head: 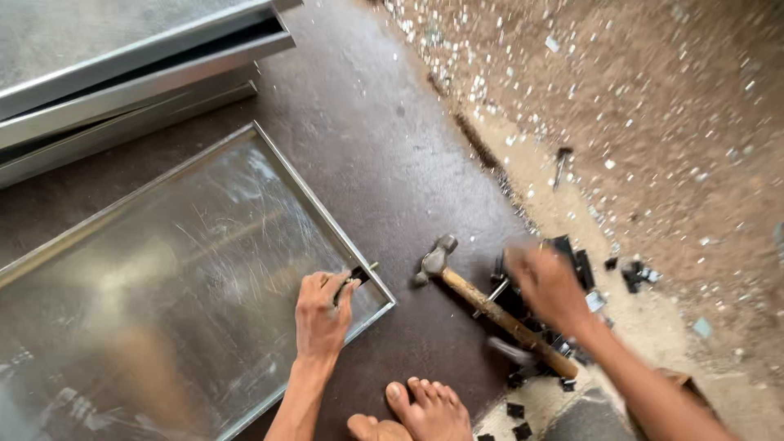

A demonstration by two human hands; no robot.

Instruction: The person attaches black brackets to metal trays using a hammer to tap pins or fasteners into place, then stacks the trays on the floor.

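Left hand (321,314) pinches a small dark fitting (358,276) at the corner of the metal tray (180,278) on the floor, while the blurred right hand (549,284), fingers unreadable, hovers over black pieces (572,261) beside the hammer (490,309), so fixing that corner looks underway.

silver tray (163,269), brown hammer handle (506,321)

Shiny sheet-metal tray (188,269) flat on floor; small black clip (358,275) at corner.

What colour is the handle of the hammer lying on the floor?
Light brown wood, below a dark grey metal head; the hammer shows best in the head view, lying beside the right hand.
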